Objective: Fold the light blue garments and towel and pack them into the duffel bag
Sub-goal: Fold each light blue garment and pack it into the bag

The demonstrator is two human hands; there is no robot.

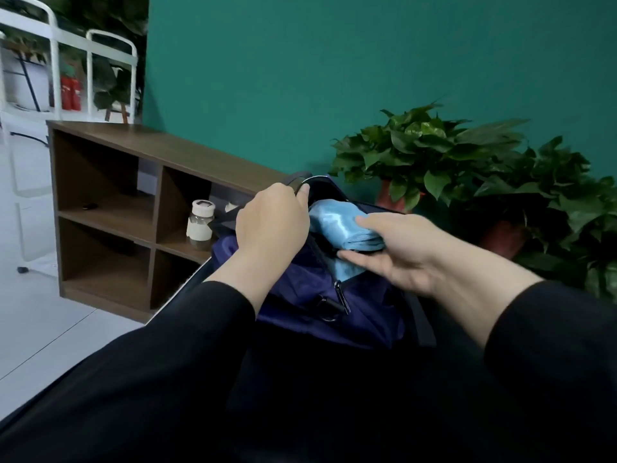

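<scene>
While left hand (272, 222) grips the rim of the navy duffel bag (300, 289) at 12 o'clock, keep the mouth wide; with right hand (397, 248) pinching the folded light blue cloth (340, 222) half inside, push flat toward 11 o'clock, clear of the zipper (342, 292).

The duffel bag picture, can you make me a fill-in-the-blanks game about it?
1. The left hand grips the ____ edge of the duffel bag to hold it open.
2. The right hand holds a folded garment that is light ____ in colour.
3. The wall behind the plants is painted ____.
4. A jar with a white lid stands on the wooden ____.

Missing words: top, blue, green, shelf
</scene>
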